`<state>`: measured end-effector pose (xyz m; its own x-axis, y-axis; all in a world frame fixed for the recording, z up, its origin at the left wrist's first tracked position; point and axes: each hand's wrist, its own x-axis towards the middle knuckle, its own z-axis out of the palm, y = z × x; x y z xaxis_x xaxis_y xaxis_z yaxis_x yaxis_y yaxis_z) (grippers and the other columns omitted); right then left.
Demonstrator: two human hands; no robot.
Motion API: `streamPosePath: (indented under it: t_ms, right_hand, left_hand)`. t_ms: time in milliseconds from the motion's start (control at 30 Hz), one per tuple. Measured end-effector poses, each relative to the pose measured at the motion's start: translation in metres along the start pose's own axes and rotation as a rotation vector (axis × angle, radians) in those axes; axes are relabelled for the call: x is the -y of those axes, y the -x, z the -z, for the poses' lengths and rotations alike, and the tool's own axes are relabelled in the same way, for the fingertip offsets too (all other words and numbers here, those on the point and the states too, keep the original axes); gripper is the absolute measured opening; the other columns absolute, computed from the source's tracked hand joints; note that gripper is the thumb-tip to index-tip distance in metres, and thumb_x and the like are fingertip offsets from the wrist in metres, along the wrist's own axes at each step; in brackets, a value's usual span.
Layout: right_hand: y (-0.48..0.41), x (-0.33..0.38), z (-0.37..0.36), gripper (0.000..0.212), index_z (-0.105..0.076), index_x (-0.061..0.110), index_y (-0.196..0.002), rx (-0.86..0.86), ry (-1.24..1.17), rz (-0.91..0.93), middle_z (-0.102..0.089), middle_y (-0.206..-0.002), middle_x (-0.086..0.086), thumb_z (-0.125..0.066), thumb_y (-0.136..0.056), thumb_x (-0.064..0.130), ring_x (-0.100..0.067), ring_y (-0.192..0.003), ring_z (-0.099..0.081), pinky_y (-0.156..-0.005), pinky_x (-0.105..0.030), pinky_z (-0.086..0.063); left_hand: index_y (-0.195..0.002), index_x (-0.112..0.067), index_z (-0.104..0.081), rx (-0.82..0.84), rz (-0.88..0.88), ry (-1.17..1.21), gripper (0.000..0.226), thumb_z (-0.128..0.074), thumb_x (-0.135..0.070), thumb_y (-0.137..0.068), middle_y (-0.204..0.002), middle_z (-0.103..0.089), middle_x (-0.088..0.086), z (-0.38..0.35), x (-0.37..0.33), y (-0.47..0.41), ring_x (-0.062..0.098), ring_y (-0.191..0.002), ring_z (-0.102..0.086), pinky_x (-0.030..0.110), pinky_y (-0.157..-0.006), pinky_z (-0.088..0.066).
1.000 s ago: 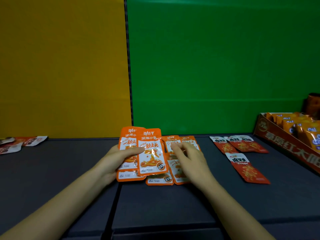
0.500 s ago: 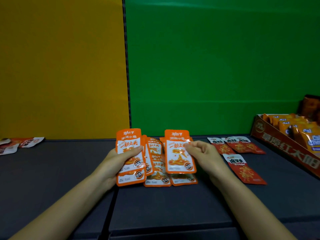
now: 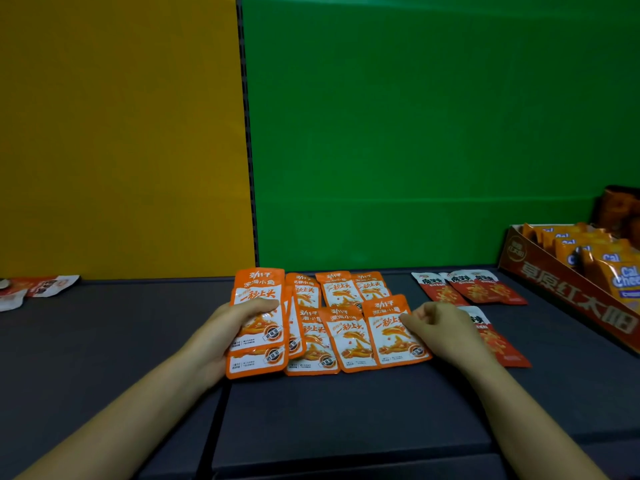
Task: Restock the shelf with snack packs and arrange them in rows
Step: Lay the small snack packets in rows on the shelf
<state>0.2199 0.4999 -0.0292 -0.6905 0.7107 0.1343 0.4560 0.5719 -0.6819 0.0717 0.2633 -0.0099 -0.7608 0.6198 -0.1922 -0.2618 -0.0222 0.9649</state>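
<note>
A dark grey shelf surface (image 3: 346, 410) ran beneath a back wall split into a yellow panel (image 3: 117, 133) on the left and a green panel (image 3: 433, 133) on the right. The left hand (image 3: 221, 337) gripped a fanned stack of orange foil snack packs (image 3: 258, 323), thumb pressed across the front; at least three packs showed in the stack, the exact count unclear. Flat on the shelf lay six more orange packs in two rows of three: a back row (image 3: 341, 289) near the wall and a front row (image 3: 349, 341), the packs overlapping at their edges. The right hand (image 3: 446, 336) was loosely curled, its fingertips (image 3: 407, 320) touching the right edge of the front row's rightmost orange pack (image 3: 394, 332); it held nothing. Four red snack packs (image 3: 474, 289) lay to the right, one partly hidden under the right hand. Farther right, an open brown cardboard display box (image 3: 571, 299) held orange bags, too crowded to count. A few red-and-white packs (image 3: 38, 287) sat at the far left. Bare shelf stretched between those and the left hand, and along the near edge.
</note>
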Motion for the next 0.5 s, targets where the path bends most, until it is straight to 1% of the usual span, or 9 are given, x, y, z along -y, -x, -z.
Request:
streamPosePath:
  t_ms: [67,133,200,267,367,433,467,500]
  right_hand:
    - [0.001,-0.001,-0.001,0.025,-0.059,0.016,-0.073,-0.031,0.051,0.024,-0.059,-0.067,0.004,-0.059,-0.088,0.035,-0.007,-0.063,-0.053,-0.054,-0.020,-0.036]
    - [0.002,-0.001,-0.002,0.024,-0.060,0.014,-0.074,-0.063,0.080,0.040,-0.058,-0.066,0.005,-0.060,-0.088,0.035,-0.004,-0.060,-0.051,-0.051,-0.019,-0.033]
    - [0.002,-0.002,-0.003,0.024,-0.058,0.016,-0.074,-0.086,0.103,0.046,-0.058,-0.066,0.005,-0.061,-0.087,0.035,-0.004,-0.061,-0.051,-0.051,-0.019,-0.032]
    - [0.002,-0.004,-0.004,0.022,-0.055,0.017,-0.076,-0.103,0.090,0.050,-0.057,-0.066,0.004,-0.063,-0.086,0.035,-0.008,-0.063,-0.054,-0.051,-0.020,-0.033]
    - [0.004,-0.004,-0.001,0.021,-0.052,0.017,-0.084,-0.212,0.074,0.122,-0.050,-0.069,0.005,-0.063,-0.085,0.035,-0.008,-0.064,-0.048,-0.051,-0.021,-0.028]
    - [0.011,0.003,0.000,0.019,-0.055,0.019,-0.083,-0.280,0.008,0.227,-0.053,-0.070,0.005,-0.060,-0.087,0.036,-0.010,-0.065,-0.049,-0.053,-0.021,-0.031]
    - [0.016,0.009,0.000,0.019,-0.057,0.020,-0.082,-0.270,-0.048,0.274,-0.056,-0.070,0.006,-0.058,-0.088,0.038,-0.010,-0.066,-0.051,-0.055,-0.023,-0.035]
    - [0.021,0.016,-0.002,0.021,-0.060,0.022,-0.081,-0.224,-0.097,0.303,-0.058,-0.070,0.007,-0.055,-0.089,0.042,-0.009,-0.067,-0.054,-0.059,-0.025,-0.039]
  left_hand:
    - [-0.096,-0.011,-0.063,0.001,0.002,-0.005,0.018,-0.067,-0.018,-0.079,-0.069,-0.075,0.009,0.000,0.000,0.000,0.023,-0.055,-0.071,0.031,-0.049,-0.058]
    - [-0.096,-0.011,-0.063,0.002,-0.003,-0.013,0.018,-0.067,-0.018,-0.080,-0.070,-0.075,0.009,0.000,0.000,0.001,0.023,-0.055,-0.071,0.031,-0.049,-0.058]
    - [-0.094,-0.011,-0.063,-0.001,-0.016,-0.018,0.016,-0.068,-0.016,-0.080,-0.070,-0.075,0.009,-0.001,0.000,0.002,0.023,-0.055,-0.071,0.031,-0.048,-0.058]
    - [-0.093,-0.011,-0.064,0.000,-0.027,-0.022,0.015,-0.068,-0.016,-0.079,-0.071,-0.075,0.010,-0.003,0.000,0.003,0.023,-0.056,-0.071,0.032,-0.048,-0.058]
    - [-0.093,-0.012,-0.064,0.004,-0.041,-0.035,0.017,-0.070,-0.016,-0.077,-0.073,-0.075,0.009,-0.005,-0.001,0.005,0.023,-0.058,-0.072,0.032,-0.050,-0.059]
    - [-0.094,-0.013,-0.064,0.013,-0.054,-0.052,0.020,-0.071,-0.017,-0.076,-0.074,-0.076,0.008,-0.009,-0.003,0.008,0.022,-0.059,-0.072,0.031,-0.050,-0.058]
    - [-0.094,-0.013,-0.064,0.019,-0.060,-0.057,0.020,-0.071,-0.017,-0.076,-0.073,-0.076,0.008,-0.011,-0.004,0.010,0.021,-0.059,-0.072,0.030,-0.049,-0.058]
    - [-0.094,-0.013,-0.064,0.025,-0.063,-0.057,0.020,-0.071,-0.017,-0.076,-0.073,-0.076,0.007,-0.014,-0.004,0.012,0.021,-0.058,-0.072,0.030,-0.049,-0.057]
